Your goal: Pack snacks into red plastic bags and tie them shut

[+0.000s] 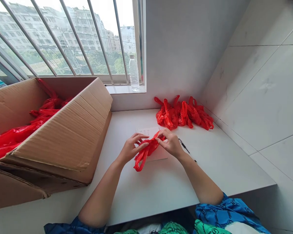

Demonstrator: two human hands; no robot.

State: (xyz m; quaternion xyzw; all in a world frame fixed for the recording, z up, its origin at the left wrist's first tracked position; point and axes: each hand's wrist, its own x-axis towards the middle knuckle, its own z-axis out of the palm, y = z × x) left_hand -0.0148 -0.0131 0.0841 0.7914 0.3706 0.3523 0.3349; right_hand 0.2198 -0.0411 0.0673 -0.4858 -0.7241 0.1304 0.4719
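Observation:
A red plastic bag (150,149), bunched lengthwise with its handle loops hanging toward me, is held between both hands over a sheet of paper. My left hand (133,146) grips its left side between thumb and fingers. On the upper right, my right hand (169,141) pinches the bag near its other end. The paper (158,156) lies on the white table, partly covered by the bag and hands. Just right of my right wrist lies a black pen (184,145).
A large open cardboard box (63,130) with red plastic bags (42,117) inside fills the left. Several bunched red bags (183,112) lie by the back wall. A clear plastic bottle (134,73) stands on the sill of the barred window. A tiled wall borders the right.

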